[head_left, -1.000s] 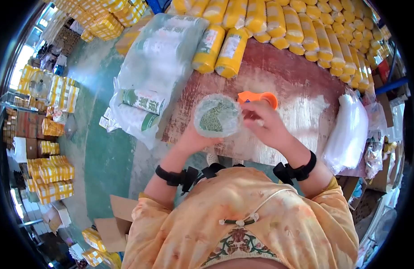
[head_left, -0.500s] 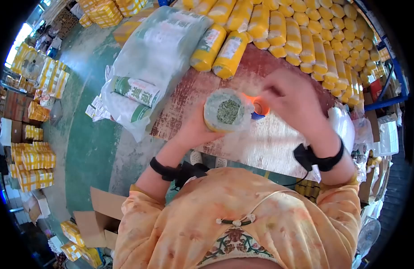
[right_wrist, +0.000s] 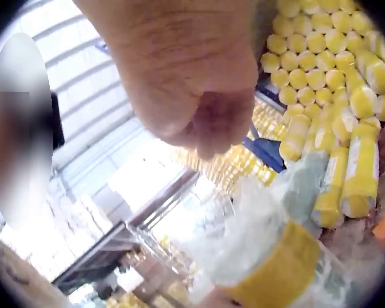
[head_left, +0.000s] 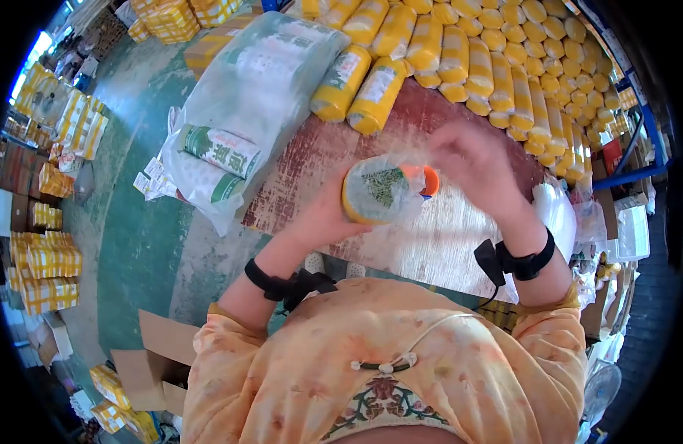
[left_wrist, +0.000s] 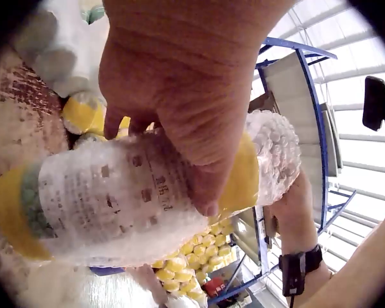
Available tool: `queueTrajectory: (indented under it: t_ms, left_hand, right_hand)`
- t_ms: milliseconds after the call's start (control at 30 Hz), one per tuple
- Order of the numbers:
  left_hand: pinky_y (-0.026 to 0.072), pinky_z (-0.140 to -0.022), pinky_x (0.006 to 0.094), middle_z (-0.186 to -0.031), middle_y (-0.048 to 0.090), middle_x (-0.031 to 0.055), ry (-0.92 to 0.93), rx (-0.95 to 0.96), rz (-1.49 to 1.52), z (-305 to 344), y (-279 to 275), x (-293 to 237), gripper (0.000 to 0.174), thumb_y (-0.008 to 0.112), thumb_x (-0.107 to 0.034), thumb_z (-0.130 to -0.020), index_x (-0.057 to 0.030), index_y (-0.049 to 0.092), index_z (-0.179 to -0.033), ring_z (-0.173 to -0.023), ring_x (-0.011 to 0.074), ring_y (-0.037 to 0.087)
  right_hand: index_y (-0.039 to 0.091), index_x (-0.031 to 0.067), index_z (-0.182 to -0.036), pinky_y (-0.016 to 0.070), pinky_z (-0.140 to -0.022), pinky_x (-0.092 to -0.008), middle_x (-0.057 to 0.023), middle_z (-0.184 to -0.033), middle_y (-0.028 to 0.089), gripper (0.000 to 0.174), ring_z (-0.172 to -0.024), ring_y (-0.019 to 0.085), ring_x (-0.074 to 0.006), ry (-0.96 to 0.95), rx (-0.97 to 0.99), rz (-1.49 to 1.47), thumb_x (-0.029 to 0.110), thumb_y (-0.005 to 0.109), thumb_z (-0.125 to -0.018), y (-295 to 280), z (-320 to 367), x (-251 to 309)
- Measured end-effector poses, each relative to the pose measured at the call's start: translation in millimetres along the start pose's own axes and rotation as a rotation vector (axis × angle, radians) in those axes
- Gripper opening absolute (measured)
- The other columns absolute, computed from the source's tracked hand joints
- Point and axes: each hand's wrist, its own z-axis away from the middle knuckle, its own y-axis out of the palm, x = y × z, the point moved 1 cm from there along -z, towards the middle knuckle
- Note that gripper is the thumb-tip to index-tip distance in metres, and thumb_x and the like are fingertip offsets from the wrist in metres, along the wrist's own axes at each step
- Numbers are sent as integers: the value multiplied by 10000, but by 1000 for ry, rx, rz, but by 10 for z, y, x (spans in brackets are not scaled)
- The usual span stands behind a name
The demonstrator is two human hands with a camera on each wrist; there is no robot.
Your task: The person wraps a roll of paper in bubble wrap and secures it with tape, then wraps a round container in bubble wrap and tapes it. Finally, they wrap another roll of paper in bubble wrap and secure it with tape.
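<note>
My left hand grips a bubble-wrapped cylinder round its side. In the left wrist view the cylinder has a printed label under the wrap and yellow bands near both ends. Its upper end, green inside, faces the head camera with loose bubble wrap around it. My right hand, blurred in the head view, is raised beside that end. In the right wrist view its fingers are curled, with nothing seen in them, a little apart from the loose wrap. An orange tape dispenser lies behind the cylinder, partly hidden.
Yellow-wrapped cylinders are stacked along the table's far side, two of them lying nearer. A large clear bag of labelled packs covers the table's left. Clear plastic wrap lies at the right edge. An open carton stands at lower left.
My right hand has lifted from the cylinder's wrapped end and moved to the right. The left hand has shifted slightly right with the cylinder, which now hides more of the orange dispenser.
</note>
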Motion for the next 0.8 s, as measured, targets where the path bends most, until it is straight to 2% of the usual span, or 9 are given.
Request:
queueTrajectory:
  t_ms: [67, 133, 233, 333, 433, 533, 567, 633, 800]
  left_hand:
    - [350, -997, 389, -1254, 442, 169, 28, 11, 1, -17, 4, 12, 934, 824, -143, -575, -2, 275, -1318, -1192, 279, 433]
    - [349, -998, 387, -1254, 443, 165, 71, 16, -20, -30, 16, 37, 936, 829, -139, -566, -4, 283, -1314, -1188, 278, 435]
    - [355, -1004, 399, -1269, 424, 173, 98, 29, -52, -52, 18, 25, 936, 812, -75, -557, -33, 280, -1326, -1217, 312, 410]
    - [352, -1007, 398, -1267, 424, 169, 70, 45, -7, -26, 19, 40, 931, 807, -73, -563, -34, 277, -1329, -1211, 311, 415]
    - [309, -1033, 377, -1284, 423, 147, 42, 56, 136, -12, -5, 10, 910, 818, -127, -583, -17, 290, -1316, -1238, 250, 389]
    - [282, -1052, 382, -1340, 365, 147, 50, 63, 202, 7, -58, -140, 828, 757, -102, -659, -29, 271, -1325, -1289, 253, 321]
    - [308, -1027, 386, -1310, 385, 153, 163, -24, 200, 0, -40, -134, 751, 731, -87, -666, -39, 320, -1293, -1250, 274, 357]
    - [359, -979, 395, -1250, 425, 166, 376, -200, 192, 15, 8, -80, 607, 680, -59, -680, -57, 416, -1227, -1172, 317, 429]
    - [400, -880, 367, -1133, 438, 138, 221, -234, -124, 66, -5, -168, 254, 623, -3, -692, -72, 617, -936, -1029, 291, 478]
  right_hand:
    - [544, 47, -823, 479, -676, -345, -82, -823, 579, 126, -790, 577, -261, -400, 212, 193, -5, 607, -728, 187, 103, 15]
    - [543, 52, -806, 479, -673, -344, -73, -798, 567, 124, -785, 576, -255, -562, 322, 413, -2, 615, -721, 349, 177, 20]
    - [548, 63, -792, 478, -670, -360, -69, -809, 563, 137, -808, 575, -255, -426, 550, 501, -4, 624, -701, 103, 185, 91]
    - [566, 62, -885, 477, -670, -332, -70, -790, 559, 147, -794, 564, -246, -305, 439, 362, 54, 586, -740, -201, 235, 234]
    - [564, 46, -998, 477, -724, -310, -99, -898, 578, 301, -871, 571, -232, 29, 187, 80, 52, 659, -711, -463, 333, 75]
    - [534, 47, -1116, 467, -785, -300, -123, -1060, 546, 485, -936, 560, -216, 88, 154, 41, 54, 730, -672, -41, 499, -381]
    - [500, 60, -1182, 457, -818, -294, -117, -1121, 494, 583, -942, 540, -210, 183, 215, -186, 63, 755, -659, 113, 514, -382]
    - [513, 64, -1168, 464, -795, -291, -102, -1116, 489, 561, -912, 546, -199, 110, 144, -238, 70, 759, -664, 404, 530, -410]
    - [566, 55, -1082, 475, -707, -303, -94, -1076, 492, 432, -828, 565, -197, 206, 49, -421, 51, 733, -683, 746, 584, -429]
